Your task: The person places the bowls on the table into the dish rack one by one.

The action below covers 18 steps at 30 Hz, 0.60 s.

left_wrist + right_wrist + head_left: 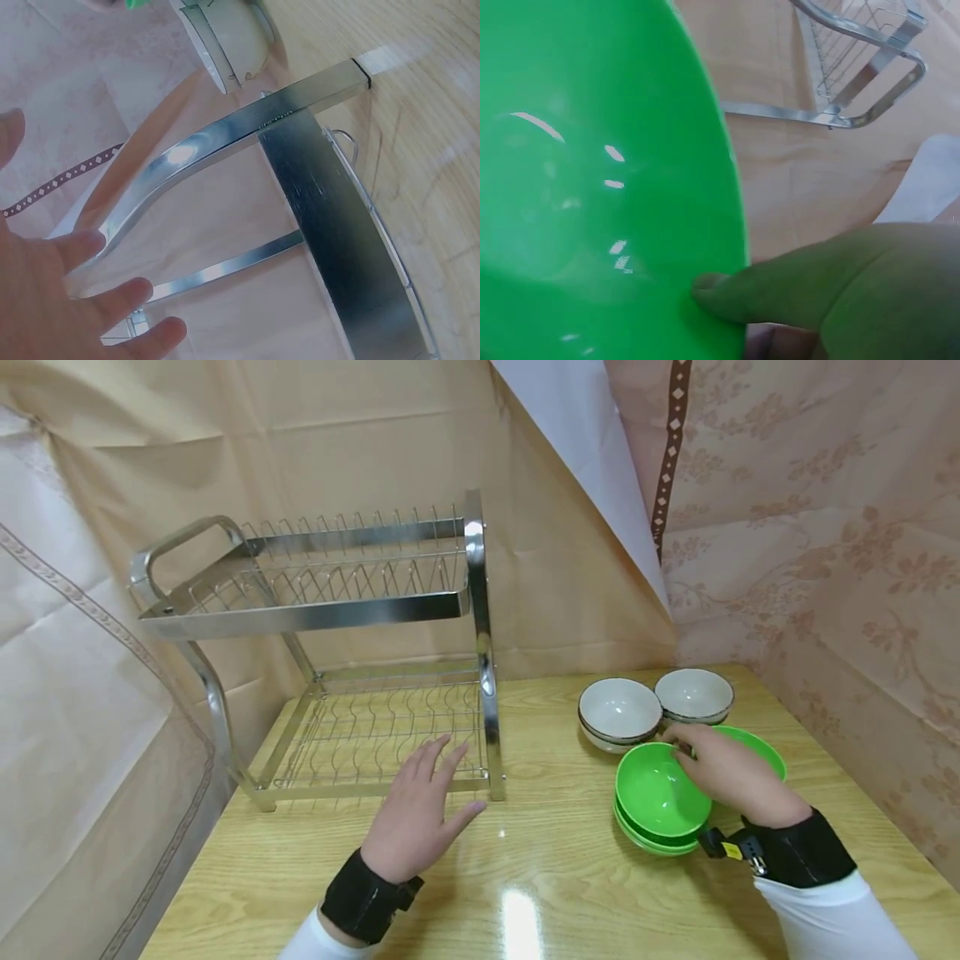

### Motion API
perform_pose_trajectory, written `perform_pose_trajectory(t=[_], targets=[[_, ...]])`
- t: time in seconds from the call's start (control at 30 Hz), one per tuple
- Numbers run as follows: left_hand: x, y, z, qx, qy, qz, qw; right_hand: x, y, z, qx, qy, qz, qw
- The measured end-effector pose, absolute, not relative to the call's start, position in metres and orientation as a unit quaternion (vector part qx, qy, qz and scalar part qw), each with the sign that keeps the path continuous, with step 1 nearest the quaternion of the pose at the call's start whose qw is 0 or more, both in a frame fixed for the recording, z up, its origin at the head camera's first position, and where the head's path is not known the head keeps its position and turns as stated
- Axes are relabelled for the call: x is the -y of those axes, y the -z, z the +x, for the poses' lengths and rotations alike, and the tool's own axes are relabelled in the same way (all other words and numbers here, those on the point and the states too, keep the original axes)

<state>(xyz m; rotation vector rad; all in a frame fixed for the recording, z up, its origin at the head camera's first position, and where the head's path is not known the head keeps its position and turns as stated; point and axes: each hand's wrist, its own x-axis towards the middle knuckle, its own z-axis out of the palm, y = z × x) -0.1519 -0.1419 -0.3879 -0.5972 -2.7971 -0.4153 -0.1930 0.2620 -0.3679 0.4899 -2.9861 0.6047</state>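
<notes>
With thumb and fingers, my right hand (735, 774) pinches the far rim of a green bowl (660, 793). This bowl tops a stack, tilted slightly, and a lower rim shows beneath it. In the right wrist view the thumb presses inside the glossy green bowl (607, 172), over its edge. Another green bowl (757, 745) lies behind, partly hidden by the right hand. My left hand (414, 827) hovers, fingers spread and holding nothing, before the front of a metal dish rack (375, 790). In the left wrist view its fingers overlap the rack frame (217, 142).
Two stacks of white dark-rimmed bowls, a left one (619, 710) and a right one (693, 695), stand behind the green bowls. The two-tier rack has an upper wire shelf (330, 612) at the left. Fabric curtains (570, 593) close off the wooden table (555, 860) behind and at the sides.
</notes>
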Motion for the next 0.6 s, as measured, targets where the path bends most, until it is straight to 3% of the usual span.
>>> perform_pose_trajectory(t=[0.4, 0.5, 0.6], targets=[[0.138, 0.387, -0.15, 0.932, 0.289, -0.168, 0.139, -0.251, 0.353, -0.183, 0.959, -0.243, 0.118, 0.091], [0.136, 0.387, -0.149, 0.902, 0.385, -0.167, 0.105, -0.234, 0.351, -0.177, 0.951, -0.257, 0.131, 0.108], [0.135, 0.387, -0.149, 0.858, 0.485, -0.169, 0.036, -0.211, 0.349, -0.17, 0.945, -0.27, 0.138, 0.121]])
